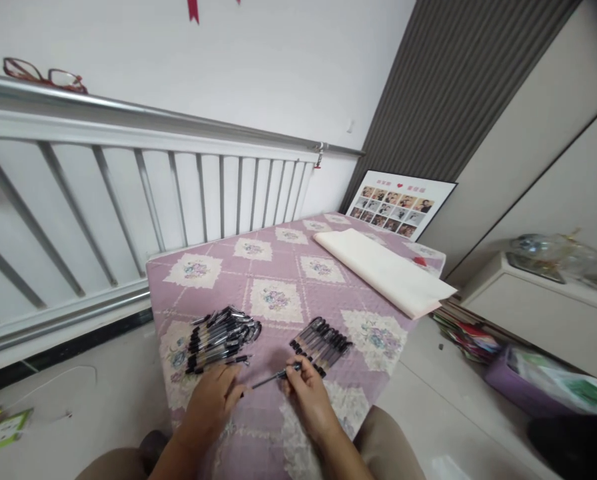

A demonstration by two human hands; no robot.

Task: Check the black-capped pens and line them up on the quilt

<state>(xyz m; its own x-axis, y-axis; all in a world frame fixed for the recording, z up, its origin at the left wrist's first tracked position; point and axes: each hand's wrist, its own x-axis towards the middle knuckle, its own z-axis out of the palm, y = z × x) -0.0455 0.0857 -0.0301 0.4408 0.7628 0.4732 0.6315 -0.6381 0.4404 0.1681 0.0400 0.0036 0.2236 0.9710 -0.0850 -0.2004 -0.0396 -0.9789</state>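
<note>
My left hand and my right hand hold one black pen between them, just above the purple patterned cloth of a low table. Each hand pinches one end of the pen. A loose heap of several black pens lies just beyond my left hand. A neater row of several black pens lies just beyond my right hand.
A folded cream cloth lies on the far right of the table. A photo board leans on the wall behind it. White railing runs along the left with glasses on top. Bags and papers clutter the floor at right.
</note>
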